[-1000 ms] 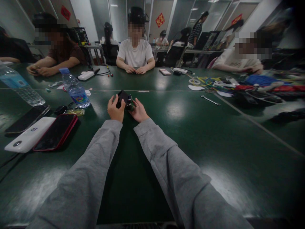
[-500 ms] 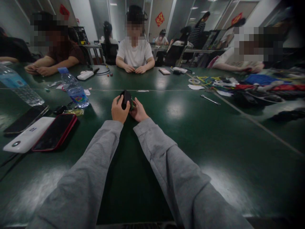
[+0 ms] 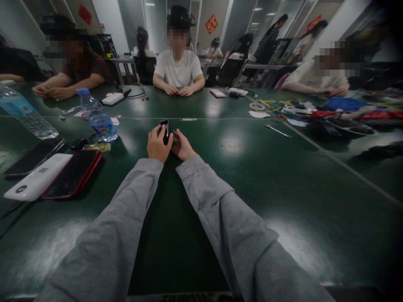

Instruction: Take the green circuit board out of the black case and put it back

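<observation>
Your left hand (image 3: 157, 145) and right hand (image 3: 184, 146) clasp black case (image 3: 168, 127), twelve o'clock; slack grip could drop it onto surface (image 3: 179, 235).

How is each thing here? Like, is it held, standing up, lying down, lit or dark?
Black case: held in the left hand
Green part: mostly hidden, at the right hand's fingers
Blue-capped bottle: standing, cap on
Bigger bottle: standing, top out of view
Red-edged phone: lying flat, screen dark
White power bank: lying flat
Wrench: lying flat
Cables: in a messy heap
</observation>
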Demonstrator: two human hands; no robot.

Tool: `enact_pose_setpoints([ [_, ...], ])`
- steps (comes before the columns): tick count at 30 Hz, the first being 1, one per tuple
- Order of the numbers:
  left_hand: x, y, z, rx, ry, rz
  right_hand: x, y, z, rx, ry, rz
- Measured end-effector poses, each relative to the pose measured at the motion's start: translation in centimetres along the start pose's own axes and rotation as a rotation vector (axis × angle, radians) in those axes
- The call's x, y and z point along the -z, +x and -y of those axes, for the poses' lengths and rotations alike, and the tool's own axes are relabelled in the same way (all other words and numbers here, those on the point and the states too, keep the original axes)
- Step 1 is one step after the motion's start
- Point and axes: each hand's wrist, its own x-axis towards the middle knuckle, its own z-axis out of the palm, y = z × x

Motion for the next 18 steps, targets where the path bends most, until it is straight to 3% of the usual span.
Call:
enact_pose_setpoints([
  [9, -0.3, -0.2, 0.0, -0.027, 0.013, 0.128, -0.1, -0.8, 0.6, 0.008, 0.041, -0.063],
  [15, -0.4, -0.6, -0.6, -0.078, 0.088, 0.344, -0.2, -1.0, 1.0, -0.014, 0.063, -0.083],
  [18, -0.6, -0.6, -0.4, -0.021, 0.038, 0.34, -0.4, -1.1, 1.0, -0.004, 0.06, -0.068],
])
